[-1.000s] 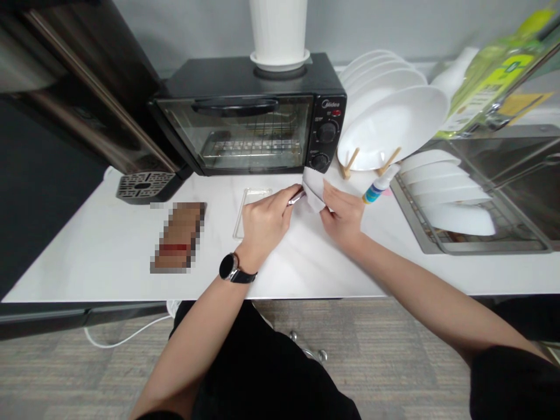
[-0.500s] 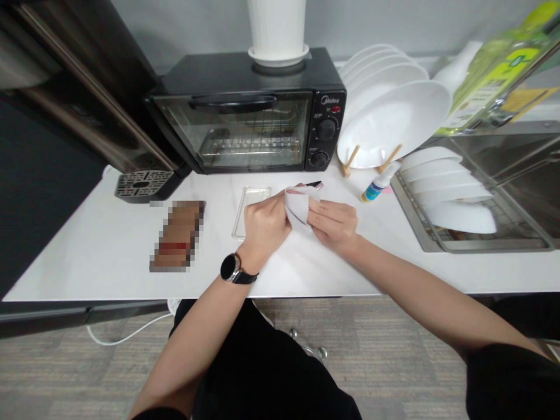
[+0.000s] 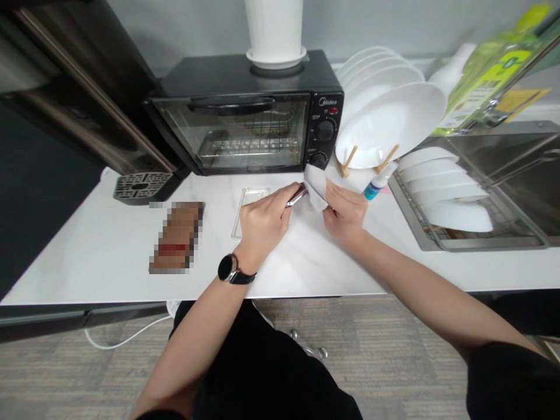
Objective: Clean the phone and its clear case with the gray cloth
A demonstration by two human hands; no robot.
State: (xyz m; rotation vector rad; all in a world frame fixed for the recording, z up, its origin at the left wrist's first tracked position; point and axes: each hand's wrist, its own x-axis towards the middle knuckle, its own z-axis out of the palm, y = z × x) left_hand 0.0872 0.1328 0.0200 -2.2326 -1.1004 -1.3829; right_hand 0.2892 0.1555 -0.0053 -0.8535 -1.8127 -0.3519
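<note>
My left hand (image 3: 265, 219) is closed around a phone (image 3: 296, 197), seen nearly edge-on, its shiny rim showing beyond the fingers. A light grey cleaning cloth (image 3: 315, 185) with a zigzag edge is pinched in my right hand (image 3: 347, 211). The cloth laps over the far end of the phone and hides it. Partly behind my left hand, a clear phone case (image 3: 238, 214) lies on the counter. A small spray bottle (image 3: 374, 184) with a blue label stands just beyond my right hand.
A pixelated brown item (image 3: 177, 236) lies on the white counter (image 3: 109, 256) at left. Behind are a black toaster oven (image 3: 236, 134) and a drip tray (image 3: 142, 186). White plates (image 3: 394, 125) stand in a rack near the sink (image 3: 411, 224), which holds several white bowls.
My right hand has shifted right with the cloth, whose upper edge now points up. More of the phone's rim shows between the hands. My left hand has stayed nearly in place.
</note>
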